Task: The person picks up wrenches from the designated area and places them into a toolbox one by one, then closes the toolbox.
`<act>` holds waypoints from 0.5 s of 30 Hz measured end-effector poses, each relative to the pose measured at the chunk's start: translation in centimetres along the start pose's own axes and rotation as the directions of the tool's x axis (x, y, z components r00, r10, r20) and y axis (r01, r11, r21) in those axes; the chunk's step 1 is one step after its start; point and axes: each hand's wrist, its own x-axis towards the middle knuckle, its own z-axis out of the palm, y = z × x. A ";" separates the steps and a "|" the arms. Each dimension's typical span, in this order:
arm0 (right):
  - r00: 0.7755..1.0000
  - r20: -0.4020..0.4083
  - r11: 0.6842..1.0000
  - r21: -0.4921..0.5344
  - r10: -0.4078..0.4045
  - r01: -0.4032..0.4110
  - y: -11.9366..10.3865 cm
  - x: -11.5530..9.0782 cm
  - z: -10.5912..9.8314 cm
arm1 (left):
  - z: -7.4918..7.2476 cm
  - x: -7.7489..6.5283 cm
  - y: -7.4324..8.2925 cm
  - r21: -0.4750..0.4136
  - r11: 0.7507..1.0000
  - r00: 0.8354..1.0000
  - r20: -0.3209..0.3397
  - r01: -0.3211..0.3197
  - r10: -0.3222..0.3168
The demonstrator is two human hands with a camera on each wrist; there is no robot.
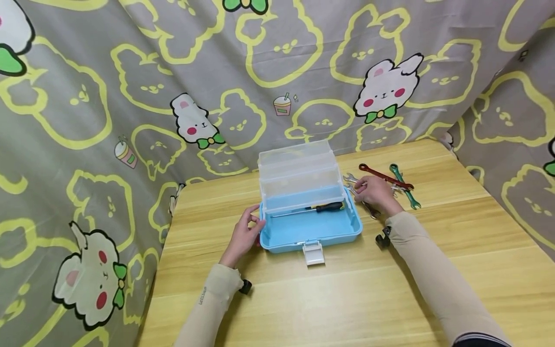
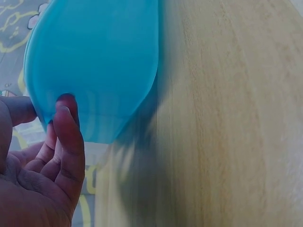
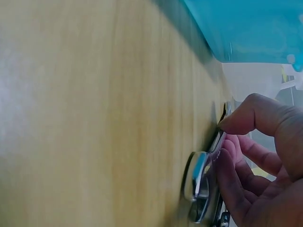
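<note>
A light blue toolbox (image 1: 314, 226) stands on the table with its clear lid (image 1: 299, 166) raised. Inside it lies a screwdriver (image 1: 330, 207) with a black and yellow handle. My left hand (image 1: 244, 236) grips the left end of the box, thumb over the rim and fingers against the outer wall (image 2: 99, 61). To the right of the box, my right hand (image 1: 376, 193) pinches a silver wrench (image 3: 216, 144) low over the table. Its open end shows below the fingers; part of its shaft is hidden by the hand.
Beyond the right hand, a red wrench (image 1: 381, 174) lies across a green wrench (image 1: 403, 182), with more silver wrenches around them. A white latch (image 1: 314, 254) hangs down at the box front. The patterned curtain (image 1: 312, 58) rises behind the wooden table (image 1: 329, 308).
</note>
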 end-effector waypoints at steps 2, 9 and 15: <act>1.000 0.015 1.000 -0.002 -0.001 0.001 -0.1 0.0 0.0 | -0.1 -0.1 -0.1 -0.001 1.000 1.000 0.001 0.001 -0.001; 0.999 0.032 1.000 0.022 -0.006 0.005 0.0 0.0 -0.2 | 0.0 -0.1 -0.1 0.012 1.000 1.000 -0.009 0.010 -0.010; 0.999 0.006 0.996 0.069 -0.052 0.051 0.1 -1.1 -0.5 | 0.0 -0.2 0.8 0.019 0.999 1.000 0.010 0.029 -0.029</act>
